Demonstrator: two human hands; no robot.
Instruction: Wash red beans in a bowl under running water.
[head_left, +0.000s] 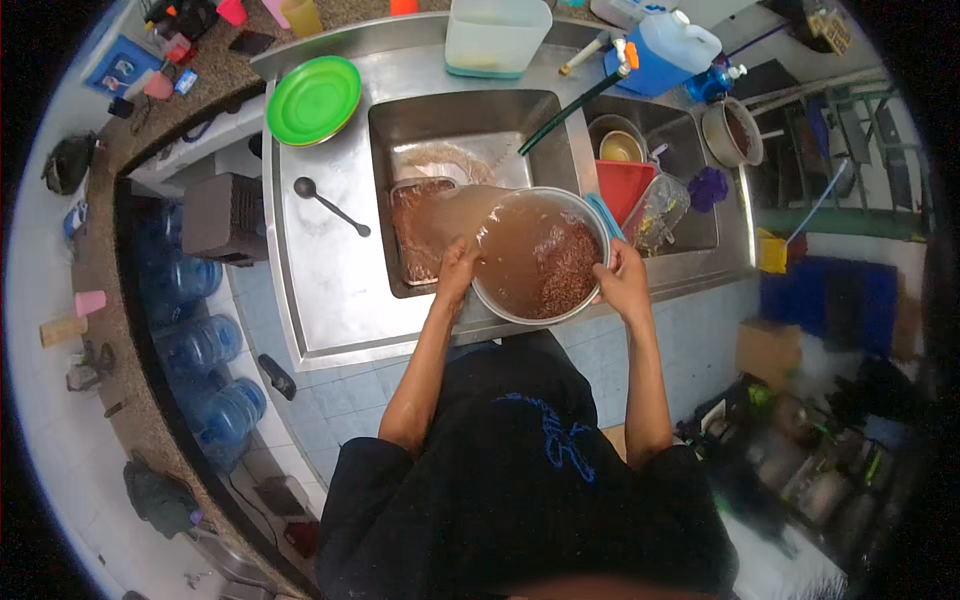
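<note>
Both hands grip a round metal pot (517, 247) over the front of the sink basin. My left hand (456, 271) has the left side of its rim, and my right hand (624, 279) has the right side. Cloudy brown water fills much of the pot, with reddish-brown grains (568, 274) heaped toward its right. The pot tips leftward, and brown water (469, 206) runs over its far-left rim. Below that stream, a rectangular container (424, 236) in the sink basin (469, 116) holds brown liquid. A blue item (602, 213), partly hidden, lies just beyond the pot.
A dark green hose (555, 120) reaches over the basin from the tap (624, 60). Green plates (313, 100) and a black ladle (330, 206) lie on the left drainboard. The right basin holds a red container (622, 187) and a clear pitcher (660, 206). Water jugs (202, 341) stand lower left.
</note>
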